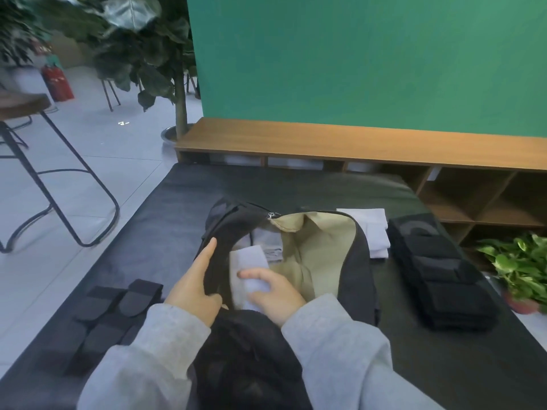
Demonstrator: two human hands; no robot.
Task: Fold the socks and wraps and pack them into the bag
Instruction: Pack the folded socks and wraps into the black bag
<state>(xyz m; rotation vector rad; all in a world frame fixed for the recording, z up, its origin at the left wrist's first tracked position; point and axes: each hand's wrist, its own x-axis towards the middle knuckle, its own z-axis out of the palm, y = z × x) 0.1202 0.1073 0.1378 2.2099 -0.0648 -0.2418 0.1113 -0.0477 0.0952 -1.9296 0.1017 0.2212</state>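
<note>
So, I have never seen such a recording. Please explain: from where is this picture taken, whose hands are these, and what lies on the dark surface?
The one picture comes from a camera worn on a person's head, looking down. The left hand grips the rim of an open black bag. The right hand holds a folded pale sock inside it. On the dark mat lie white folded socks, a black stack on the right and dark wraps on the left.

The black bag (352, 261) lies unzipped mid-mat, tan lining showing, a pale folded sock (248, 273) and grey ones (266, 241) inside. White socks (374, 232) and black wraps (441, 273) sit toward the mat's right edge; more wraps (112, 315) lie by its left edge.
</note>
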